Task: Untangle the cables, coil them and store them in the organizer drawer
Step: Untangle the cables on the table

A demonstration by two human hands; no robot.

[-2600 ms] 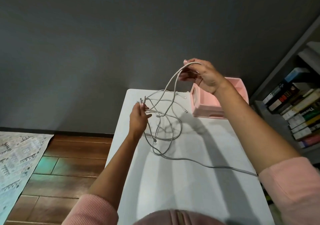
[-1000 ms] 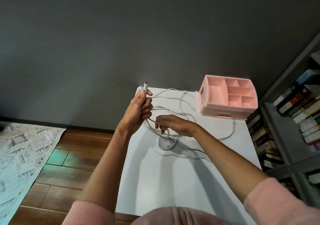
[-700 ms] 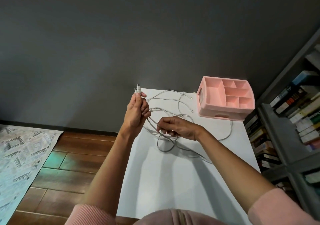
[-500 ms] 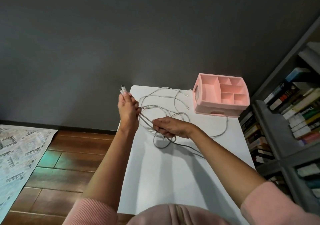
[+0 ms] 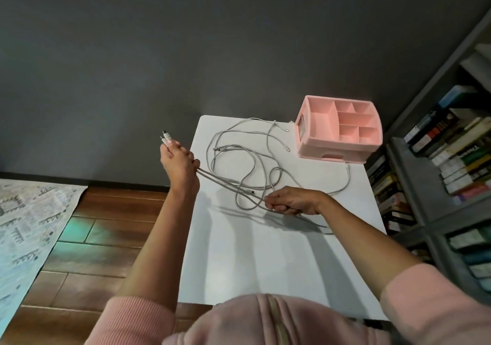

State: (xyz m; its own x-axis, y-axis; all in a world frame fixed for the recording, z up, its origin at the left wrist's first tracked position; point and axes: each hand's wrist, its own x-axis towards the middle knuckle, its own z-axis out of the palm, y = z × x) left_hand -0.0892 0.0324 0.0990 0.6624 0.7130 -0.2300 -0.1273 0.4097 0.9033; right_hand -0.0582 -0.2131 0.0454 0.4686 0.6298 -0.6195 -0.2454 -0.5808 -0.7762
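The left hand's (image 5: 180, 164) fingers are clenched around two white plugs (image 5: 165, 138), which poke out above the fist at centre left. The right hand (image 5: 291, 201) pinches the same grey-white cables (image 5: 232, 186). They run taut between the hands, while the rest lies in tangled loops on the white table (image 5: 252, 259), near the pink organizer (image 5: 342, 146) at upper right.

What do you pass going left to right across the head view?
Order: patterned rug → left hand → pink organizer → bookshelf. Left out: the cables and right hand, which overlap across the middle.
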